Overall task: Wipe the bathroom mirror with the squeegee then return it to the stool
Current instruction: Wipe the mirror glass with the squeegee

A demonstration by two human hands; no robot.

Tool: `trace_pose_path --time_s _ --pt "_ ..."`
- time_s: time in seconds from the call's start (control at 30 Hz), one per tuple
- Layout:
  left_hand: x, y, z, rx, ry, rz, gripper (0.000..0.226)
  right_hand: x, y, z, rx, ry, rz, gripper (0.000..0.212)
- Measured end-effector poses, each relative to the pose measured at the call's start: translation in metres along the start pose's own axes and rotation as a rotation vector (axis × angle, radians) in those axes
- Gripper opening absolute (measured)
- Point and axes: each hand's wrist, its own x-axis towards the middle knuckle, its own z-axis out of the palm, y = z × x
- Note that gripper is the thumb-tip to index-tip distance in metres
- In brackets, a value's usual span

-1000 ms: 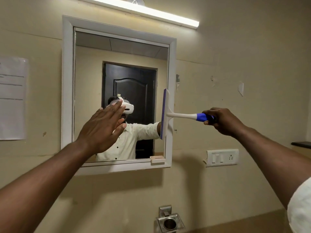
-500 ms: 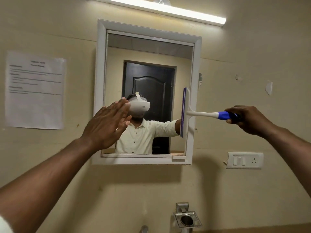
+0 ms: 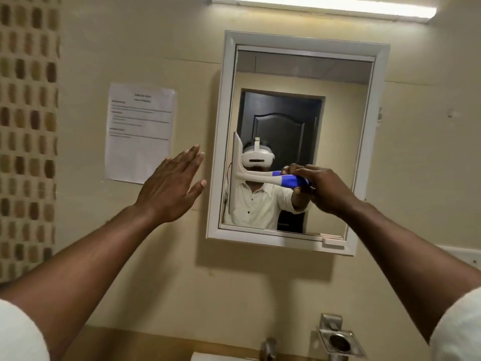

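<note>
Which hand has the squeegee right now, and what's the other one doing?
The right hand grips the squeegee by its blue handle, blade at the mirror's left edge. The left hand holds nothing, fingers straight, raised before the wall beside the frame.

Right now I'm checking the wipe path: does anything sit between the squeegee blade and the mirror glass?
Nothing visible does. The right hand holds the squeegee with its blade at the mirror glass's left edge.
</note>
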Motion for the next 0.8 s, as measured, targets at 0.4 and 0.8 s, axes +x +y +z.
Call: trace_pose_path --time_s 0.4,0.8 --pt "-0.008 -0.014 0.006 0.008 -0.016 -0.007 0.061 -0.008 0.006 0.038 -0.003 0.006 0.017 0.039" --pt "-0.005 -0.001 0.022 -0.021 -0.037 0.013 0.061 -0.010 0.005 0.053 -0.020 -0.005 0.029 0.044"
